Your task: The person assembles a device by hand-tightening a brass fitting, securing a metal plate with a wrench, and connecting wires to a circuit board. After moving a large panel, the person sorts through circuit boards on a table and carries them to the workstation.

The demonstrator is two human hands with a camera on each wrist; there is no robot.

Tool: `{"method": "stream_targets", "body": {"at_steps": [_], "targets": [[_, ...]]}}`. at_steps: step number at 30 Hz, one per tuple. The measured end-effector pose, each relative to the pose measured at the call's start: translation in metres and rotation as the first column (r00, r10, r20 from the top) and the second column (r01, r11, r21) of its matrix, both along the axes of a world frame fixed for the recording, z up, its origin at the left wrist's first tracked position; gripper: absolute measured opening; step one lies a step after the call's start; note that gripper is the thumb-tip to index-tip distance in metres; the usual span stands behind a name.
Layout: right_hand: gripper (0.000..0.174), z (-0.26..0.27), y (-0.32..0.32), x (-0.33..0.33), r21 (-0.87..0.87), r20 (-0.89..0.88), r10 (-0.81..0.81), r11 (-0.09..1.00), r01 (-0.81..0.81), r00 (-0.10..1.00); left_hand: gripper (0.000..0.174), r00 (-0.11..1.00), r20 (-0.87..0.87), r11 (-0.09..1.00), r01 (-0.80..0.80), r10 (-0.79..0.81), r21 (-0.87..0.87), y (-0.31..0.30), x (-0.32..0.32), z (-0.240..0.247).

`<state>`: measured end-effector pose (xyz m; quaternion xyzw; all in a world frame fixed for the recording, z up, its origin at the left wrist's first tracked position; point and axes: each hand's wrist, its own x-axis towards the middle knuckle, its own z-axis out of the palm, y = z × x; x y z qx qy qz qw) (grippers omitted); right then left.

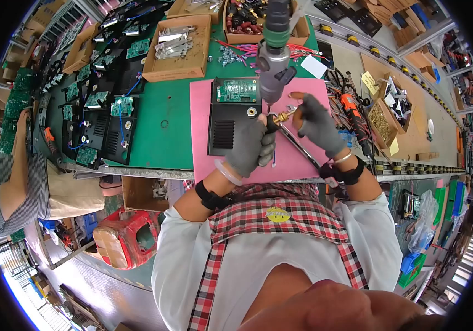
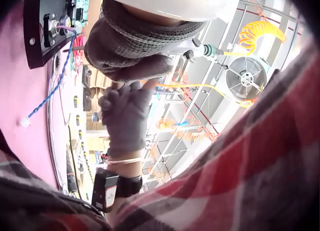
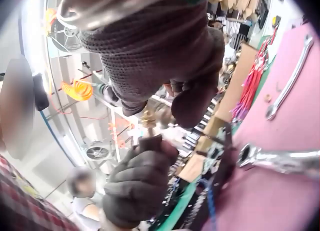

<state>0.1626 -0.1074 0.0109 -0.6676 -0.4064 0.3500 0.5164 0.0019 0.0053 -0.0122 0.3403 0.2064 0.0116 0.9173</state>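
My gloved left hand (image 1: pixel 247 148) is curled round a black connector (image 1: pixel 272 122) over the pink mat. A brass fitting (image 1: pixel 283 117) sticks out of its end, toward the right. My gloved right hand (image 1: pixel 320 124) has its fingertips at this brass piece, pinching it; the right wrist view shows the fitting (image 3: pixel 148 119) between the two hands. Left of them lies a black panel (image 1: pixel 225 118) with a green circuit board (image 1: pixel 237 90) and a hex nut (image 1: pixel 251 111). A long wrench (image 1: pixel 300 144) lies under the hands, and a smaller wrench (image 3: pixel 292 81) lies beyond it.
A grey power driver (image 1: pixel 275 69) hangs close above the panel. Several black panels with boards (image 1: pixel 101 102) cover the left bench. Cardboard boxes of metal parts (image 1: pixel 174 49) line the back. An orange-and-black tool (image 1: pixel 352 110) and cables lie right; another person (image 1: pixel 15 182) is at far left.
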Motion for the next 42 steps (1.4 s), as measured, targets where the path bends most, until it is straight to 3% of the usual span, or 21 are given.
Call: {"method": "stream_targets", "body": {"at_steps": [1, 3, 6, 9, 10, 13, 17, 18, 21, 25, 26, 30, 33, 34, 37, 40, 42], "targets": [[0.050, 0.001, 0.003, -0.009, 0.058, 0.062, 0.009, 0.998, -0.013, 0.998, 0.038, 1.000, -0.019, 0.999, 0.017, -0.017, 0.029, 0.000, 0.005, 0.000], [0.046, 0.016, 0.011, -0.023, -0.060, 0.352, -0.031, 0.997, 0.056, 0.935, 0.035, 0.999, 0.009, 0.998, 0.042, -0.043, 0.047, -0.003, 0.005, 0.003], [0.049, 0.015, 0.015, -0.017, -0.065, 0.304, 0.010, 0.998, 0.011, 0.953, 0.035, 1.000, 0.009, 0.996, -0.002, 0.001, 0.090, -0.002, 0.003, 0.008], [0.050, -0.009, 0.011, 0.016, -0.048, 0.054, -0.029, 0.998, 0.032, 0.998, 0.035, 0.999, 0.013, 0.993, -0.040, 0.038, 0.108, 0.003, 0.000, 0.007], [0.052, -0.009, 0.008, 0.019, -0.078, 0.016, -0.111, 0.991, 0.112, 0.994, 0.034, 0.999, 0.006, 0.993, -0.044, 0.044, 0.108, 0.005, 0.001, 0.008], [0.053, -0.006, 0.006, 0.008, 0.059, -0.033, 0.020, 0.998, -0.018, 0.999, 0.034, 0.999, -0.027, 0.986, -0.039, 0.043, 0.159, 0.007, 0.012, 0.005], [0.053, -0.005, 0.015, 0.005, -0.101, 0.160, 0.007, 0.995, 0.009, 0.987, 0.035, 0.992, -0.115, 0.982, -0.025, 0.047, 0.186, 0.000, 0.014, 0.012], [0.052, -0.001, 0.013, 0.011, -0.176, 0.141, 0.014, 0.984, 0.011, 0.990, 0.034, 0.994, -0.093, 0.984, -0.040, 0.058, 0.175, 0.002, 0.013, 0.012], [0.050, -0.014, 0.010, 0.022, -0.125, 0.067, -0.108, 0.985, 0.116, 0.992, 0.033, 0.993, -0.055, 0.985, -0.095, 0.104, 0.147, 0.011, 0.011, 0.012], [0.049, 0.004, 0.016, -0.002, 0.018, -0.148, 0.041, 0.999, -0.039, 0.988, 0.030, 0.995, -0.075, 0.985, -0.057, 0.070, 0.163, 0.004, 0.016, 0.013], [0.048, 0.007, 0.018, 0.001, -0.076, -0.039, 0.027, 0.997, -0.030, 0.999, 0.031, 0.997, -0.070, 0.982, -0.031, 0.045, 0.184, 0.002, 0.017, 0.015], [0.047, -0.021, 0.011, 0.021, -0.093, -0.082, -0.074, 0.994, 0.066, 0.994, 0.028, 0.988, -0.079, 0.981, -0.121, 0.134, 0.151, 0.012, 0.011, 0.012], [0.045, 0.007, 0.019, 0.002, -0.074, -0.193, 0.028, 0.996, -0.043, 0.981, 0.025, 0.990, -0.122, 0.990, -0.051, 0.067, 0.128, 0.011, 0.017, 0.000], [0.035, -0.002, 0.019, 0.006, -0.035, -0.232, 0.045, 0.998, -0.055, 0.972, 0.025, 0.988, -0.129, 0.986, -0.065, 0.086, 0.156, 0.008, 0.020, 0.001], [0.026, 0.006, 0.022, 0.008, -0.171, -0.278, 0.032, 0.982, -0.082, 0.960, 0.026, 0.980, -0.155, 0.972, -0.089, 0.125, 0.219, 0.005, 0.020, 0.006], [0.021, -0.004, 0.022, 0.017, -0.049, -0.106, 0.067, 0.996, -0.073, 0.992, 0.030, 0.974, -0.180, 0.975, -0.100, 0.136, 0.196, 0.012, 0.013, 0.002], [0.019, -0.011, 0.021, 0.031, -0.080, -0.042, -0.038, 0.996, 0.035, 0.998, 0.033, 0.975, -0.170, 0.984, -0.123, 0.144, 0.126, 0.019, 0.008, -0.007]]}}
